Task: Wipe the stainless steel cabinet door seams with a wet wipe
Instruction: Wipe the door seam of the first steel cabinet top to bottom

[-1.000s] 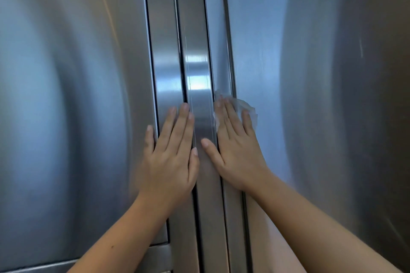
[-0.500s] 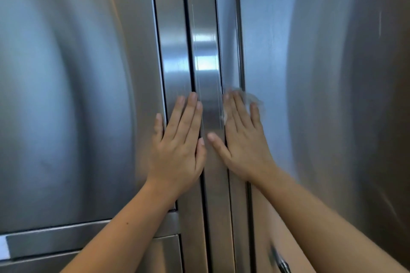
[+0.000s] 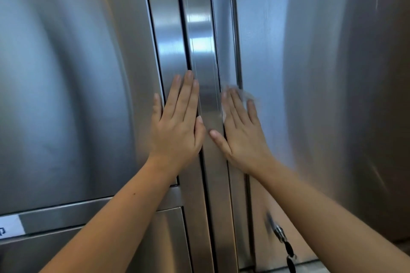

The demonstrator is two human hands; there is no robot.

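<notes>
From the head camera, the right hand (image 3: 241,133) lies flat with fingers spread, pressing a wet wipe (image 3: 240,95) against the right cabinet door (image 3: 261,40) at its vertical seam (image 3: 235,51); only a white edge of the wipe shows past the fingertips. The left hand (image 3: 177,126) rests open and empty on the left cabinet door (image 3: 77,73), fingers across the centre seam (image 3: 184,35). The wipe looks thin, limp and damp, so it will likely bunch or slip on the slick steel; flat fingertip pressure should hold it best. A key (image 3: 280,234) hangs low in the right door.
</notes>
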